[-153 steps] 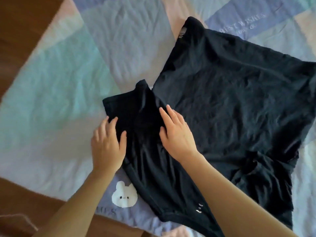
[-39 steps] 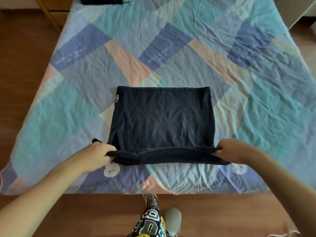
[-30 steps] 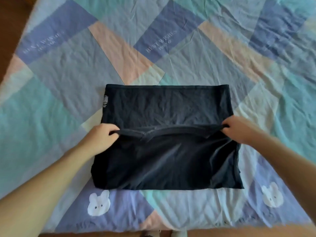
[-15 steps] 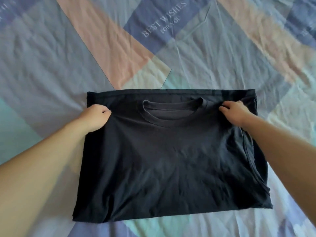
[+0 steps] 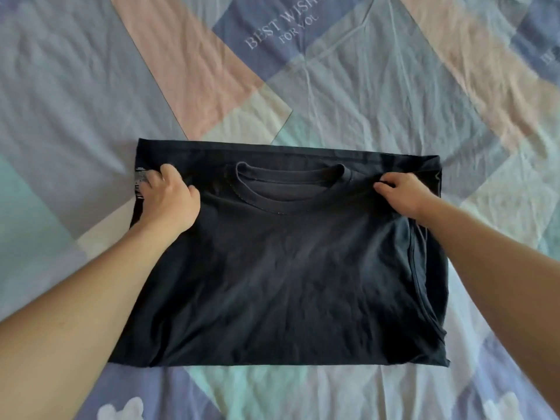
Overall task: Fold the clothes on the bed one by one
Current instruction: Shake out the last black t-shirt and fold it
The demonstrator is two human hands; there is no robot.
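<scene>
Both grips pinch the shirt [image 5: 281, 277]: your left hand [image 5: 169, 201] at its top-left corner by a tag [image 5: 140, 180] w/ unreadable print, right hand [image 5: 403, 197] top-right. Shirt lies folded flat on the bed [image 5: 75, 101]; sheet reads "BEST WISHES FOR YOU".

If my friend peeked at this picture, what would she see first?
Probably the big black T-shirt, folded into a rectangle in the middle of the bed, its round collar facing up near the far edge. Then the left hand and right hand on its far corners, and the pastel patchwork bedsheet all around.
</scene>
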